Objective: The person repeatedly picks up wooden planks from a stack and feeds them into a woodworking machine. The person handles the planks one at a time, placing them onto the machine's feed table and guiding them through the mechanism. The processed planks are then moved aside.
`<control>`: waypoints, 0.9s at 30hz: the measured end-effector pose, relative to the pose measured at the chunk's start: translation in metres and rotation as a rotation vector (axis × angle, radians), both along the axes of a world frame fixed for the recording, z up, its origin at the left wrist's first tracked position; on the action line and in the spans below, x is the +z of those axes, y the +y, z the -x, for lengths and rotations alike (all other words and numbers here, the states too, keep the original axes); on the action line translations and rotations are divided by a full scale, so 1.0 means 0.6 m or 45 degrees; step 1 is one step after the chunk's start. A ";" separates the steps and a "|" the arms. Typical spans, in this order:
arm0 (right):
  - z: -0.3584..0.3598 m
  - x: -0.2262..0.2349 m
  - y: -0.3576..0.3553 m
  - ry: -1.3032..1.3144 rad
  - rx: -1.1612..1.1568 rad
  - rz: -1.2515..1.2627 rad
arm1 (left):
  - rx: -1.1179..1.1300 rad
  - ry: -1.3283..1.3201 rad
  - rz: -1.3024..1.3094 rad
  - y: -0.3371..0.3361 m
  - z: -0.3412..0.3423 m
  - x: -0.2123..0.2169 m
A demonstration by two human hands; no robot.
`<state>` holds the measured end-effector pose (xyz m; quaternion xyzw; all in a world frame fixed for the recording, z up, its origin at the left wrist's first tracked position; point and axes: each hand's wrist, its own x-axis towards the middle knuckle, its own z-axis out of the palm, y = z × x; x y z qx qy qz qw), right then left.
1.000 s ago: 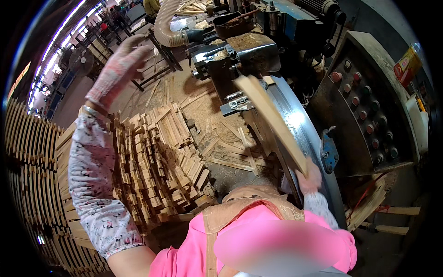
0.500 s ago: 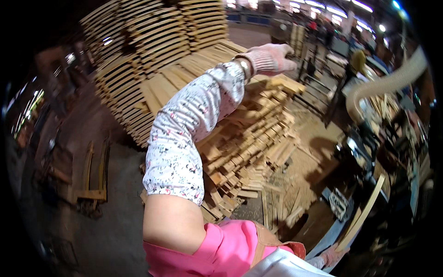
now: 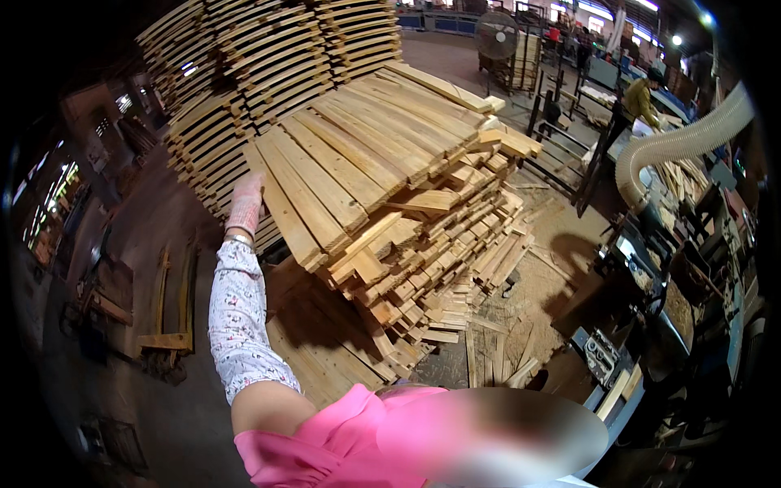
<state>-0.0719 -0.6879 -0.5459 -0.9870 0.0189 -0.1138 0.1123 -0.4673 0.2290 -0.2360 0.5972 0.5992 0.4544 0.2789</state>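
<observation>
My left hand (image 3: 246, 202), in a pink knit glove, is at the left edge of the outermost wooden board (image 3: 285, 207). Its fingers are closed against that edge and partly hidden. This board is one of several pale planks (image 3: 358, 142) lying side by side on top of a wood stack. A white floral sleeve (image 3: 238, 313) covers my left forearm. My right hand is not in view; a blurred patch covers part of the lower right. Pale wooden strips (image 3: 616, 393) rest on the machine at the lower right.
Tall stacks of slats (image 3: 272, 57) rise behind the planks. Shorter wood pieces (image 3: 439, 268) are piled below, with offcuts and sawdust on the floor. A ribbed hose (image 3: 691, 150) runs to the machine at right. A fan (image 3: 498, 37) and another person (image 3: 639, 102) are farther back.
My left hand has swung from the far right end of the planks to their left edge. The right hand, seen earlier at the lower right by a wooden strip, is out of view.
</observation>
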 end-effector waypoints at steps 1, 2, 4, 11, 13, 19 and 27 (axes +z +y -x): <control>0.026 0.007 -0.009 0.008 -0.019 0.037 | -0.069 -0.057 0.026 -0.002 -0.015 -0.031; 0.049 0.010 -0.019 0.017 -0.038 0.068 | -0.136 -0.115 0.050 -0.008 -0.030 -0.050; 0.080 0.010 -0.033 0.029 -0.053 0.113 | -0.127 -0.486 0.173 -0.018 -0.054 -0.063; -0.074 0.033 0.033 0.272 -0.380 -0.018 | -0.196 0.958 -0.524 -0.047 -0.018 -0.009; -0.189 -0.006 0.081 -0.141 -0.244 -0.114 | -0.315 0.902 -0.520 0.005 0.032 0.005; -0.328 -0.062 0.119 -0.092 -0.501 0.365 | -0.370 0.477 -0.575 -0.050 -0.415 -0.014; -0.145 0.351 0.516 -0.303 1.352 -1.420 | -0.896 0.107 -0.785 -0.385 -0.950 -0.013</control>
